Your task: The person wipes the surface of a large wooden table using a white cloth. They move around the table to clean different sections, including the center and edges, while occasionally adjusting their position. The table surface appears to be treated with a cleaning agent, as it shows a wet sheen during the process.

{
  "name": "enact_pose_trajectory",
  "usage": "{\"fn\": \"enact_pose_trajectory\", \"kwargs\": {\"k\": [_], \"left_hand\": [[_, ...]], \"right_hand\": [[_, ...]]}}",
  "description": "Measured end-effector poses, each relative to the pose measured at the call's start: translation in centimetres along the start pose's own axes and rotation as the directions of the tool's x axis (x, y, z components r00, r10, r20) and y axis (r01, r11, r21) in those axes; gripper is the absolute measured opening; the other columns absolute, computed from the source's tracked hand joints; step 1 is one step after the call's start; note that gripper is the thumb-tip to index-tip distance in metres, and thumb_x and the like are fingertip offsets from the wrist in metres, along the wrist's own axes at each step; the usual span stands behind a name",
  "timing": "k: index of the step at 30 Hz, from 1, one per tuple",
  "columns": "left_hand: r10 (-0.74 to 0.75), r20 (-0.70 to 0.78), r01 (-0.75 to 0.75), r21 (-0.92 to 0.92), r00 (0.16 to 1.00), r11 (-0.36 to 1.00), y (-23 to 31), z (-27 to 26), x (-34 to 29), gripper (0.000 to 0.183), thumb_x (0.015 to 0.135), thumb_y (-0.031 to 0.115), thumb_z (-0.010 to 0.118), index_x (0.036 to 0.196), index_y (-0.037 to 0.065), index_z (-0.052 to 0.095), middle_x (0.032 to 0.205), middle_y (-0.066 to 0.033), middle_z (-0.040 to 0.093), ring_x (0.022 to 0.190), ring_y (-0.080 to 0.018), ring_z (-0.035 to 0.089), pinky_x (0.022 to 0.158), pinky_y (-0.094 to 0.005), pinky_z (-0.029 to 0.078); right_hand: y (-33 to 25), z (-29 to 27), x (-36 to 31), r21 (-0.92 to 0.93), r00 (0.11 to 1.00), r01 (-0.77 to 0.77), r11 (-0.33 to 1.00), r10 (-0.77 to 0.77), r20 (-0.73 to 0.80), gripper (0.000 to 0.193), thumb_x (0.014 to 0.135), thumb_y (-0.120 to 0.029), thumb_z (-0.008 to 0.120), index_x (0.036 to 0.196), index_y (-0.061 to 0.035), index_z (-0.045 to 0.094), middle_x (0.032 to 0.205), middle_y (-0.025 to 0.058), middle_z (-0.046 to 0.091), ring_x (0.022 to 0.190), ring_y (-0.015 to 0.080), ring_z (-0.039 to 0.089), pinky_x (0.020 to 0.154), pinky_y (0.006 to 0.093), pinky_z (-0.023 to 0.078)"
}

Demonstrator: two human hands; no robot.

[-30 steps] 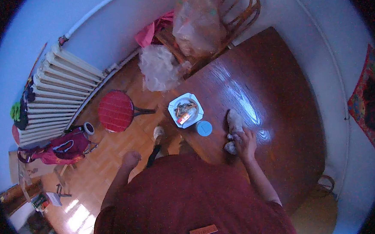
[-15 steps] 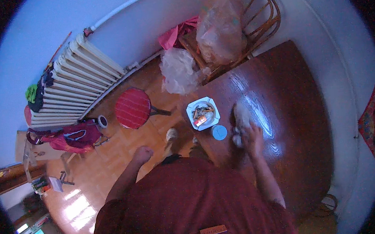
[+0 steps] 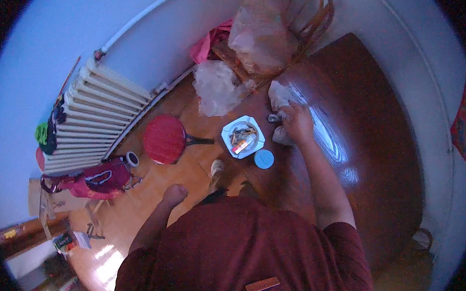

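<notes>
My right hand (image 3: 298, 122) is closed around a crumpled whitish cloth (image 3: 279, 94), pressed onto the dark wooden table (image 3: 373, 131). Folds of the cloth stick out past the fingers on the left. Beside it, nearer the table's left edge, sits a white-and-blue ashtray (image 3: 227, 135) holding cigarette butts and a small red-and-white item (image 3: 243, 145). A round light-blue lid or tin (image 3: 264, 159) is close to its near corner. My left hand (image 3: 175, 194) hangs in a loose fist over the floor, away from the table, with nothing visible in it.
Beyond the table's far left end is a wooden chair (image 3: 325, 13) bearing a large plastic bag (image 3: 261, 34). Another clear bag (image 3: 214, 88) lies beside it. A round red-topped stool (image 3: 164, 139) stands left of the table. A white radiator (image 3: 105, 100) lines the wall.
My right hand has slid the cloth away from me and a little left across the table. The left hand stays in a fist. The whole view has shifted slightly.
</notes>
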State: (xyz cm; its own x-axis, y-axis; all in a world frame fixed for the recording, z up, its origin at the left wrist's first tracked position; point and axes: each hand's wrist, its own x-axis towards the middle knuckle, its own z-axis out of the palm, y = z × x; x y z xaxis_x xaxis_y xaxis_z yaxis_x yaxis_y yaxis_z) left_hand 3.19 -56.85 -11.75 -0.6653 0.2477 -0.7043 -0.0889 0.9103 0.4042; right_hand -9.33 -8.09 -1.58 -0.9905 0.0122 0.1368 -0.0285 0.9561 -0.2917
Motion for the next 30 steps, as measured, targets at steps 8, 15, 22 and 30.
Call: {"fn": "enact_pose_trajectory", "kwargs": {"k": [8,15,22,30], "left_hand": [[0.015,-0.046,-0.021,-0.121,0.999,0.992,0.9,2.9,1.9,0.026,0.079,0.029,0.051,0.077,0.005,0.063,0.073,-0.0150,0.061,0.071,-0.0305,0.060,0.067,-0.0422,0.046],[0.077,0.035,-0.078,0.019,0.996,0.997,2.7,1.5,0.0,0.028,0.080,0.030,0.050,0.075,0.007,0.064,0.074,-0.0135,0.062,0.071,-0.0277,0.060,0.068,-0.0394,0.047],[0.256,-0.073,-0.253,0.045,0.964,0.966,2.3,1.8,1.9,0.028,0.080,0.028,0.052,0.074,0.004,0.063,0.074,-0.0147,0.062,0.072,-0.0278,0.061,0.069,-0.0385,0.047],[0.196,-0.028,-0.198,-0.092,0.980,0.976,4.2,5.0,0.9,0.026,0.079,0.029,0.052,0.075,0.004,0.063,0.076,-0.0162,0.061,0.074,-0.0333,0.060,0.068,-0.0417,0.046]], "right_hand": [[1.5,-2.9,-17.2,0.039,0.983,-0.175,0.984,0.172,0.070,0.034,0.064,-0.009,0.071,0.097,-0.0125,0.064,0.120,0.0105,0.053,0.108,0.0355,0.048,0.089,0.0433,0.043],[1.4,-1.0,-2.9,0.067,0.994,-0.103,0.992,0.104,-0.013,0.036,0.069,-0.013,0.067,0.104,-0.0165,0.064,0.124,0.0074,0.053,0.106,0.0350,0.050,0.089,0.0434,0.045],[3.2,1.0,-12.1,0.255,0.980,-0.190,0.948,0.200,-0.013,0.033,0.065,-0.010,0.070,0.098,-0.0138,0.065,0.119,0.0087,0.054,0.101,0.0326,0.052,0.086,0.0421,0.044],[3.1,-2.6,-15.9,0.142,0.999,-0.045,0.989,0.043,0.013,0.036,0.062,-0.010,0.071,0.097,-0.0160,0.065,0.121,0.0061,0.053,0.100,0.0331,0.050,0.083,0.0425,0.045]]}}
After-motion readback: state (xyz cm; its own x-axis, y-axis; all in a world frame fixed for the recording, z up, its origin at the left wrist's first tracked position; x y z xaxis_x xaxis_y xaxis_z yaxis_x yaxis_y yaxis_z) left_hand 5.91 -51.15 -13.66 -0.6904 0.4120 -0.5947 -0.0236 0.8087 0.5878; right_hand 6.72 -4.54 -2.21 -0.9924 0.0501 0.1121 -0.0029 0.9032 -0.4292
